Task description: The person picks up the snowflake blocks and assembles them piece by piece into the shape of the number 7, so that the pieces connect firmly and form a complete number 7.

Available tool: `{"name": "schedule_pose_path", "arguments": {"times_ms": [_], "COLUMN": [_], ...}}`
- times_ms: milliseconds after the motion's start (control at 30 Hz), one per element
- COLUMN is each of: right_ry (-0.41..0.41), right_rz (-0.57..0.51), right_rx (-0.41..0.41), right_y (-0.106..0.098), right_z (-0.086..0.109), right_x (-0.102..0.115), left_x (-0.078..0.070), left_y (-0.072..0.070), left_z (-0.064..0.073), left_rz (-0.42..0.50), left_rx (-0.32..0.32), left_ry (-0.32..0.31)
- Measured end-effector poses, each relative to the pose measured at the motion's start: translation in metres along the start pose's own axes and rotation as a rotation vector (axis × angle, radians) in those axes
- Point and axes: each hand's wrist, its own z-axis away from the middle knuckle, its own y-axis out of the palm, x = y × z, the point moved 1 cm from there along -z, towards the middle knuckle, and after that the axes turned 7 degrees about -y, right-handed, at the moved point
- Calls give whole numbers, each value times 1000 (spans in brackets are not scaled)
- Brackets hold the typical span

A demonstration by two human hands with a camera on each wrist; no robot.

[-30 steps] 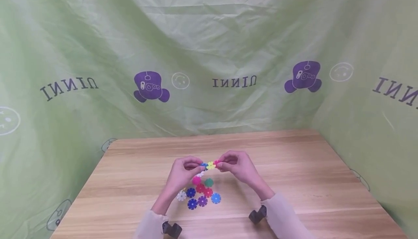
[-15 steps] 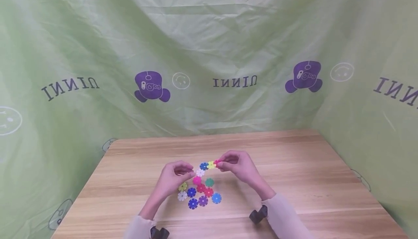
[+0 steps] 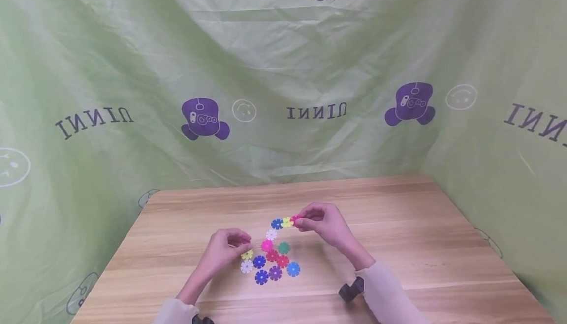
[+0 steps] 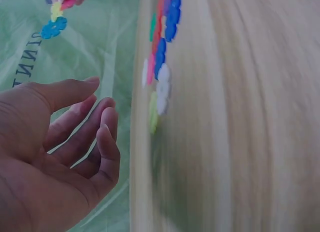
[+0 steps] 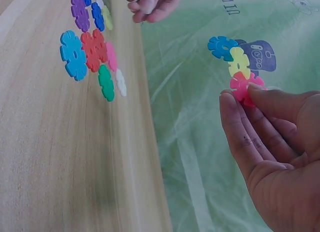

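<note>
In the head view my right hand [image 3: 327, 224] pinches a pink notched plastic disc [image 5: 243, 86] between thumb and fingers. Joined to it in a short chain are a yellow disc [image 5: 239, 62] and a blue disc [image 5: 222, 47], held up above the table. My left hand [image 3: 223, 251] is over the table's left part, its fingers loosely bent and holding nothing, as the left wrist view shows. A loose yellow disc [image 3: 248, 254] lies just by its fingertips, with a white disc [image 3: 246, 267] in front of that.
Several other notched discs lie flat in a loose cluster on the wooden table [image 3: 398, 215], among them a green disc [image 3: 283, 247], a purple disc [image 3: 275, 273] and a light blue disc [image 3: 293, 269]. A green printed cloth [image 3: 266, 58] hangs behind and at both sides.
My left hand has let go of the chain's blue disc and moved left and toward me, down by the loose yellow disc. My right hand stays almost still with the chain.
</note>
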Motion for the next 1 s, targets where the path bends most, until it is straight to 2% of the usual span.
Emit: {"name": "schedule_pose_path", "arguments": {"times_ms": [167,333,633,1000], "right_ry": [-13,-24,-21,-9], "right_rz": [-1,-4,-46,-56], "right_rx": [4,0,6,-4], "right_y": [-1,-3,-6,-8], "right_z": [-1,-1,0,1], "right_x": [1,1,1,3], "left_x": [5,12,15,17], "left_y": [0,0,-4,0], "left_z": [4,3,1,-2], "left_rz": [-88,-160,-195,-243], "left_rx": [-4,-5,40,65], "left_ry": [-24,-1,34,40]}}
